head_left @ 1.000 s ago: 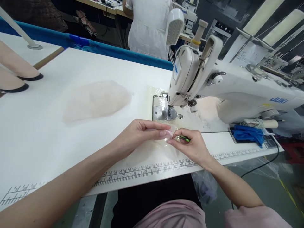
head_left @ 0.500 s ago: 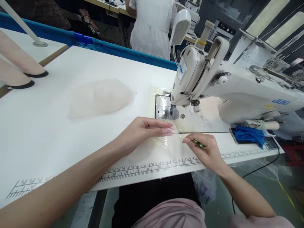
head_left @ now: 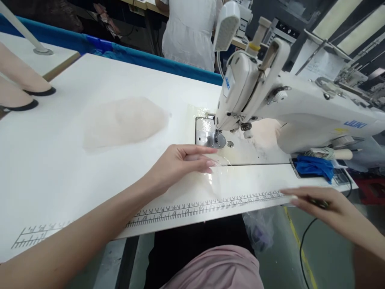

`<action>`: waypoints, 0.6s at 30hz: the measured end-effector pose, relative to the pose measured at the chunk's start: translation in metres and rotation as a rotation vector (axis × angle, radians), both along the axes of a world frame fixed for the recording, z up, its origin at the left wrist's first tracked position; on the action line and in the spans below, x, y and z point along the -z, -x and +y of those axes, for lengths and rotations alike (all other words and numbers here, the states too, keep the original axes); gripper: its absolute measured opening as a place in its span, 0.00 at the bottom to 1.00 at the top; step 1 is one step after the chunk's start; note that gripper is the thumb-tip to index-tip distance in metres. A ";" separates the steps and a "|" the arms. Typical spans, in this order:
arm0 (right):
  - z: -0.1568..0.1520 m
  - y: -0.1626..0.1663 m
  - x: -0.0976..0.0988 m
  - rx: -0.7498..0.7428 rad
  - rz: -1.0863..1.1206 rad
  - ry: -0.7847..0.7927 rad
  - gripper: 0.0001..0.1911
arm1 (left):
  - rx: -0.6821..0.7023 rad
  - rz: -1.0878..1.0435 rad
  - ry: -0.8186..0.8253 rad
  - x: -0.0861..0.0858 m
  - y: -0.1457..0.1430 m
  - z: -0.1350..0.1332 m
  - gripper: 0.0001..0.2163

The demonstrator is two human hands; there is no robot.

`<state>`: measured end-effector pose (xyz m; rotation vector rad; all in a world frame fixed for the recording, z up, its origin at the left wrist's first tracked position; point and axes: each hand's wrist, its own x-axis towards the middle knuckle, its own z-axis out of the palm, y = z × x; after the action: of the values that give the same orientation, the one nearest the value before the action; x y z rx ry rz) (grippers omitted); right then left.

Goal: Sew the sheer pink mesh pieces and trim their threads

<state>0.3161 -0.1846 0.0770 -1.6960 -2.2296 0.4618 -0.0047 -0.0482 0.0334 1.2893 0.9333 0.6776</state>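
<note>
My left hand (head_left: pixel 180 162) rests on the white table with its fingers together, pinching the edge of a thin sheer piece of fabric (head_left: pixel 207 182) that lies just in front of the sewing machine's needle plate (head_left: pixel 209 138). My right hand (head_left: pixel 319 206) is out past the table's front right edge, blurred by motion, its fingers closed round a small green-handled tool (head_left: pixel 319 202). The white sewing machine (head_left: pixel 285 108) stands at the right.
A pale pile of sheer fabric (head_left: pixel 123 122) lies on the table (head_left: pixel 60 160) to the left. A blue cloth (head_left: pixel 315 166) sits by the machine's base. A printed ruler (head_left: pixel 210 204) runs along the front edge. A person in white (head_left: pixel 189 32) stands behind.
My right hand has pulled away from the fabric to the right, off the table's edge, with the green tool in it. My left hand stays on the fabric.
</note>
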 end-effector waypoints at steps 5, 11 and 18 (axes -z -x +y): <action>0.063 0.072 0.038 0.081 0.566 0.260 0.19 | 0.060 0.103 -0.149 -0.008 -0.002 -0.006 0.38; 0.087 0.109 0.046 0.101 0.921 0.350 0.08 | 0.065 0.210 -0.237 -0.007 -0.001 -0.005 0.33; 0.062 0.118 0.040 -0.114 0.717 -0.134 0.03 | 0.074 0.196 -0.565 -0.001 -0.001 -0.009 0.03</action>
<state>0.1985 -0.1226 0.0371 -1.0950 -1.7737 0.7798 -0.0034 -0.0571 0.0341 1.9079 0.8746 0.7989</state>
